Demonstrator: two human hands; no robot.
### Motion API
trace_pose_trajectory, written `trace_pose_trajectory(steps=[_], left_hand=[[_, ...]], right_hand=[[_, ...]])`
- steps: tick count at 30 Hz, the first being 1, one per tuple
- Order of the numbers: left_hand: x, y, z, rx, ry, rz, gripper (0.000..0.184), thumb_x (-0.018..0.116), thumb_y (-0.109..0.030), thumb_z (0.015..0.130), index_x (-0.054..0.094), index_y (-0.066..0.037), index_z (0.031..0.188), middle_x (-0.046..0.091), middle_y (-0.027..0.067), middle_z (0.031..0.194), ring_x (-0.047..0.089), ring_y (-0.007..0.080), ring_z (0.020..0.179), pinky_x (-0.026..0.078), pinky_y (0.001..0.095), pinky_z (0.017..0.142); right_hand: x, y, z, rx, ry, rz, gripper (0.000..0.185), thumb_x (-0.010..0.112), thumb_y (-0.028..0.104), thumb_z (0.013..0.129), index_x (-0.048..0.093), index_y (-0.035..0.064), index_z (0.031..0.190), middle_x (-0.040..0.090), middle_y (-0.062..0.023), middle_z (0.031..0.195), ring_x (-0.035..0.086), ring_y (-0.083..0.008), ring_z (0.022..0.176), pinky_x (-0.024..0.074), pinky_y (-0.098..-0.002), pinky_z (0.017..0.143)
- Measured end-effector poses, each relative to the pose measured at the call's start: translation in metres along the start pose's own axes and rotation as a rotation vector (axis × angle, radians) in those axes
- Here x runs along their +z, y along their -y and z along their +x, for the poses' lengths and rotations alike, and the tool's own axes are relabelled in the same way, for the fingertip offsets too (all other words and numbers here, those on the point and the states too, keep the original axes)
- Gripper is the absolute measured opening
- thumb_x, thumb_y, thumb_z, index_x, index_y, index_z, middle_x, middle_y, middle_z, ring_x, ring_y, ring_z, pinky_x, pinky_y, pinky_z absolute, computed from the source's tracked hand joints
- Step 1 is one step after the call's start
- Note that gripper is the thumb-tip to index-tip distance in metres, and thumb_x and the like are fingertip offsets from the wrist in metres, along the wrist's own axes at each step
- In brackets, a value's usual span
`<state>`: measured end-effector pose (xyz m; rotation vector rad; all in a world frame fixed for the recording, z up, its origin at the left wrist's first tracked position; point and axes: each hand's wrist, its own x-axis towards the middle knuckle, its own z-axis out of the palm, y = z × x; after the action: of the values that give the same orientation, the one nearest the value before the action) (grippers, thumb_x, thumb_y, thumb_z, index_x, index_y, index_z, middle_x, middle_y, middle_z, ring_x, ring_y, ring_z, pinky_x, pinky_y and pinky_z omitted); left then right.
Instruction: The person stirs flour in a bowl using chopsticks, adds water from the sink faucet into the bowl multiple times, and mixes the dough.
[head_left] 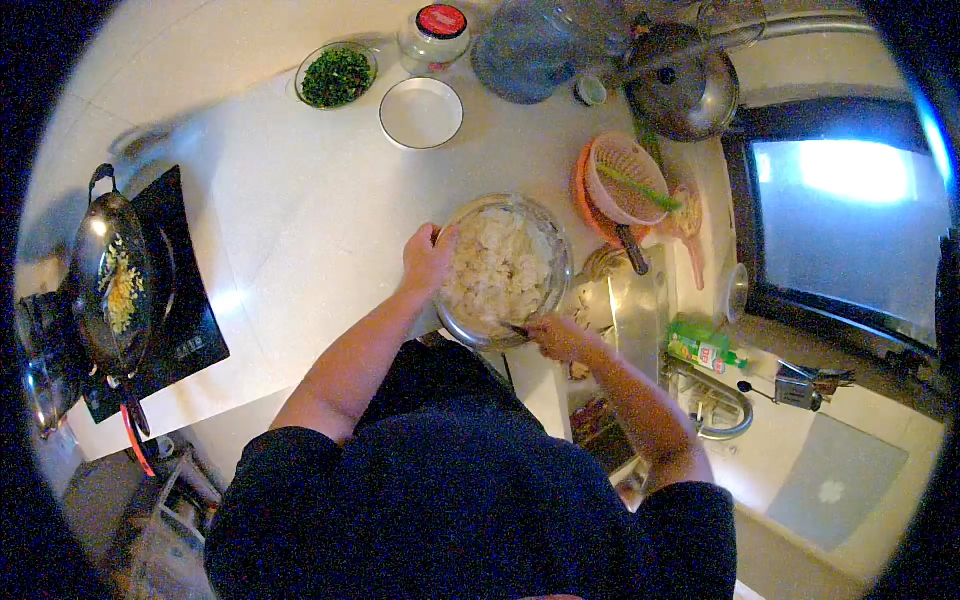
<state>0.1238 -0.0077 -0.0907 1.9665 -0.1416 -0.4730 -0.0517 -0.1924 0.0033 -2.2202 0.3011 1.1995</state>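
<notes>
A round, shiny bowl (563,262) full of pale, chunky food (497,265) is in front of my body at the counter's near edge. My left hand (430,262) grips its left rim, thumb over the edge. At the lower right rim, my right hand (560,337) is closed around a thin, dark utensil (514,328) that reaches into the bowl. The utensil's working end is hidden in the food, so its kind cannot be made out.
A wok (112,280) with yellowish bits sits on the cooktop (195,330) at left. Chopped greens (337,78), a white round dish (421,113) and a red-lidded jar (434,40) stand behind. Right are a pink colander (627,180), knife (632,248), sink faucet (735,425) and green bottle (705,347).
</notes>
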Motion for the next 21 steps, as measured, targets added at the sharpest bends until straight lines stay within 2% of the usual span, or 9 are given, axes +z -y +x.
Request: trace_pose_trajectory(steps=[2, 5, 7, 9, 12, 14, 17, 20, 21], left_hand=[[0.000, 0.004, 0.006, 0.069, 0.025, 0.050, 0.036, 0.056, -0.036, 0.082, 0.052, 0.000, 0.076, 0.057, 0.0176, 0.068, 0.056, 0.0313, 0.064, 0.043, 0.0398, 0.059], [0.001, 0.005, 0.015, 0.117, 0.089, 0.051, 0.036, 0.053, -0.036, 0.084, 0.050, 0.000, 0.079, 0.057, 0.0201, 0.071, 0.056, 0.0370, 0.069, 0.043, 0.0437, 0.062], [-0.002, 0.000, 0.017, 0.105, 0.113, 0.079, 0.035, 0.052, -0.035, 0.084, 0.050, 0.000, 0.081, 0.058, 0.0208, 0.072, 0.056, 0.0383, 0.070, 0.042, 0.0449, 0.062], [-0.002, 0.001, 0.019, 0.125, 0.108, 0.117, 0.036, 0.052, -0.035, 0.084, 0.049, 0.000, 0.082, 0.058, 0.0210, 0.073, 0.056, 0.0387, 0.070, 0.042, 0.0453, 0.063], [0.002, 0.006, 0.016, 0.148, 0.094, 0.157, 0.036, 0.052, -0.035, 0.084, 0.049, 0.000, 0.081, 0.057, 0.0207, 0.071, 0.056, 0.0380, 0.068, 0.043, 0.0446, 0.062], [-0.004, -0.004, 0.017, 0.119, 0.111, 0.160, 0.035, 0.053, -0.035, 0.084, 0.049, 0.000, 0.081, 0.057, 0.0206, 0.070, 0.056, 0.0377, 0.068, 0.043, 0.0442, 0.063], [-0.013, -0.024, 0.009, 0.030, 0.154, 0.040, 0.036, 0.053, -0.035, 0.084, 0.049, 0.000, 0.079, 0.056, 0.0198, 0.067, 0.056, 0.0360, 0.065, 0.043, 0.0438, 0.062], [-0.012, -0.019, 0.009, 0.043, 0.151, 0.027, 0.037, 0.053, -0.036, 0.084, 0.050, 0.000, 0.080, 0.056, 0.0188, 0.065, 0.056, 0.0340, 0.063, 0.043, 0.0436, 0.061], [-0.008, -0.012, 0.012, 0.076, 0.128, 0.063, 0.037, 0.053, -0.036, 0.083, 0.051, 0.000, 0.079, 0.056, 0.0183, 0.065, 0.057, 0.0334, 0.062, 0.043, 0.0432, 0.060]], right_hand=[[0.003, 0.047, -0.003, 0.249, 0.082, 0.423, 0.033, 0.045, 0.017, 0.089, 0.050, 0.0161, 0.121, 0.052, -0.0079, 0.065, 0.046, -0.0153, 0.041, 0.0376, -0.0302, 0.036], [0.027, 0.054, 0.012, 0.233, -0.002, 0.995, 0.033, 0.044, 0.020, 0.090, 0.049, 0.0217, 0.123, 0.046, -0.0020, 0.060, 0.036, -0.0102, 0.036, 0.0296, -0.0249, 0.031], [0.057, 0.035, 0.034, 0.287, -0.053, 1.244, 0.034, 0.042, 0.019, 0.091, 0.047, 0.0242, 0.124, 0.043, 0.0003, 0.058, 0.032, -0.0096, 0.036, 0.0269, -0.0241, 0.031], [0.098, -0.013, 0.057, -0.356, -0.417, 0.657, 0.036, 0.043, 0.019, 0.091, 0.045, 0.0207, 0.126, 0.043, 0.0003, 0.059, 0.030, -0.0084, 0.036, 0.0258, -0.0239, 0.031], [0.094, -0.017, 0.033, -0.093, -0.349, 0.844, 0.036, 0.045, 0.021, 0.090, 0.045, 0.0195, 0.126, 0.043, 0.0003, 0.059, 0.033, -0.0086, 0.038, 0.0284, -0.0240, 0.032], [0.035, 0.028, -0.008, 0.228, -0.210, 1.100, 0.037, 0.047, 0.022, 0.089, 0.045, 0.0191, 0.127, 0.044, 0.0002, 0.059, 0.038, -0.0096, 0.041, 0.0324, -0.0244, 0.035], [0.024, -0.020, 0.012, 0.156, -0.389, 0.444, 0.035, 0.047, 0.022, 0.089, 0.048, 0.0172, 0.124, 0.053, -0.0053, 0.063, 0.051, -0.0169, 0.047, 0.0422, -0.0304, 0.043], [-0.025, 0.026, -0.010, 0.095, -0.547, -0.252, 0.036, 0.049, 0.017, 0.085, 0.049, 0.0136, 0.122, 0.060, -0.0140, 0.070, 0.060, -0.0272, 0.058, 0.0485, -0.0389, 0.053], [-0.034, 0.030, -0.013, 0.135, -0.547, -0.343, 0.035, 0.050, 0.016, 0.084, 0.051, 0.0121, 0.119, 0.060, -0.0158, 0.073, 0.061, -0.0296, 0.062, 0.0490, -0.0408, 0.056]])
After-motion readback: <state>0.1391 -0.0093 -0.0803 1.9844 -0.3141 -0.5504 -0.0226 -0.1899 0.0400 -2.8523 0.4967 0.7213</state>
